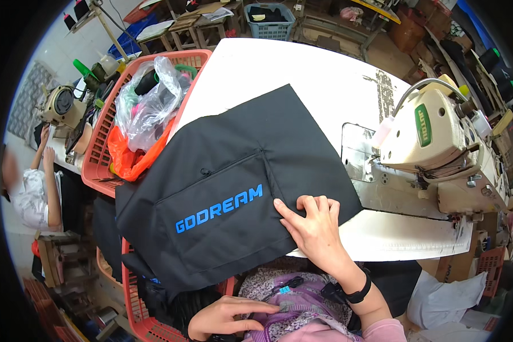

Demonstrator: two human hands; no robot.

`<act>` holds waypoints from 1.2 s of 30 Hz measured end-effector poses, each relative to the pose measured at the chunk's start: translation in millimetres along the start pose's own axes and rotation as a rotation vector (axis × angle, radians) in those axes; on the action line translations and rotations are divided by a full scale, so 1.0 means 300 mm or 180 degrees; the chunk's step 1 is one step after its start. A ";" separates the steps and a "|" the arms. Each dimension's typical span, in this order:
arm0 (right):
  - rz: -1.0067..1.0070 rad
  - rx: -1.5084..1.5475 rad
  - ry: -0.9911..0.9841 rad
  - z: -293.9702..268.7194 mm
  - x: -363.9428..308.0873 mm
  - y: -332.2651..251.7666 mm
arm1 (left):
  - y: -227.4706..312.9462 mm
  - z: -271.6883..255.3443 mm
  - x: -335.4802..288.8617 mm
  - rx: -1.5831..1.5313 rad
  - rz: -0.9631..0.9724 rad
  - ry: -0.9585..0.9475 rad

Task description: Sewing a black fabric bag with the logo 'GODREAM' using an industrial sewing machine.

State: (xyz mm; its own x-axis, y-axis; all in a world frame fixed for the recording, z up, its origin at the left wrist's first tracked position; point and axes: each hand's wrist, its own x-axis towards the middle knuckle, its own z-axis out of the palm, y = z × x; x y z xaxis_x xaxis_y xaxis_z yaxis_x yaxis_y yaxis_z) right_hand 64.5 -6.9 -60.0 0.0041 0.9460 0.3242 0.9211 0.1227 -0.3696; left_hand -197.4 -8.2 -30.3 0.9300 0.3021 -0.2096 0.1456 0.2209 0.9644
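Observation:
A black fabric panel (222, 245) with a zipped pocket and blue lettering lies spread over the white sewing table, its near left part hanging over the edge. My right hand (316, 231) rests on the panel to the right of the pocket. Its index finger stretches toward the pocket's side seam, the other fingers are bent and apart, and nothing is gripped. Lower down, my left hand (233, 316) is held over my lap in front of a purple patterned garment (302, 308). Its fingers are extended and it holds nothing.
A sewing machine (433, 131) stands at the right of the white table (256, 62). Left is a red basket (100, 145) with plastic bags (154, 108); another red basket (132, 296) with dark fabric sits below. A person (37, 191) works at another machine, far left.

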 end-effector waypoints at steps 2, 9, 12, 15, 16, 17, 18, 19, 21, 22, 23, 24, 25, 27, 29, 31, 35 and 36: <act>-0.0007 -0.0019 -0.0009 0.005 -0.007 0.006 | 0.084 -0.019 0.085 0.0416 0.0669 0.0348; 0.0128 0.0119 0.0299 0.013 -0.025 0.012 | 0.044 -0.176 0.485 0.3915 0.0761 0.2176; 0.0169 0.0336 0.0350 0.007 -0.035 0.029 | 0.012 -0.192 0.501 0.3593 0.0833 0.2418; 0.0176 0.0418 0.0362 0.004 -0.034 0.031 | -0.002 -0.195 0.505 0.3439 0.0887 0.2517; 0.0194 0.0447 0.0359 0.004 -0.034 0.030 | -0.002 -0.195 0.504 0.3455 0.0911 0.2542; 0.0193 0.0454 0.0347 0.006 -0.036 0.030 | 0.001 -0.195 0.502 0.3450 0.0897 0.2546; 0.0172 0.0458 0.0330 0.006 -0.038 0.033 | 0.005 -0.194 0.504 0.3451 0.0908 0.2540; 0.0148 0.0462 0.0313 0.006 -0.039 0.034 | 0.008 -0.194 0.505 0.3453 0.0918 0.2536; 0.0147 0.0457 0.0305 0.008 -0.040 0.036 | 0.005 -0.194 0.507 0.3451 0.0926 0.2537; 0.0147 0.0455 0.0305 0.009 -0.040 0.037 | 0.002 -0.194 0.508 0.3456 0.0935 0.2534; 0.0151 0.0447 0.0300 0.009 -0.041 0.038 | 0.000 -0.195 0.509 0.3446 0.0939 0.2532; 0.0162 0.0469 0.0287 0.007 -0.039 0.037 | -0.001 -0.197 0.508 0.3461 0.0954 0.2526; 0.0174 0.0492 0.0276 0.007 -0.038 0.035 | -0.001 -0.198 0.506 0.3476 0.0971 0.2520; 0.0176 0.0487 0.0276 0.009 -0.037 0.031 | 0.002 -0.199 0.502 0.3479 0.0968 0.2520; 0.0165 0.0492 0.0285 0.010 -0.033 0.024 | 0.000 -0.203 0.493 0.3498 0.0965 0.2530; 0.0181 0.0482 0.0304 0.010 -0.031 0.025 | -0.017 -0.212 0.486 0.3146 0.1166 0.2580; 0.0173 0.0420 0.0406 0.010 -0.036 0.037 | -0.012 -0.182 0.376 0.3614 0.1270 0.2440; 0.0156 0.0453 0.0420 0.013 -0.035 0.032 | 0.012 -0.153 0.330 0.3648 0.0915 0.2316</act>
State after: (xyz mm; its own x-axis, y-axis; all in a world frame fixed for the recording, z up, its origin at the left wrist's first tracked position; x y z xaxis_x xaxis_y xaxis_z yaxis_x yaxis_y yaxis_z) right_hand 72.0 -14.6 -70.4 0.1072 0.9055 0.4107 0.8543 0.1274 -0.5039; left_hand -120.3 65.1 -55.0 0.6425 0.6952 0.3223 0.5033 -0.7000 0.5066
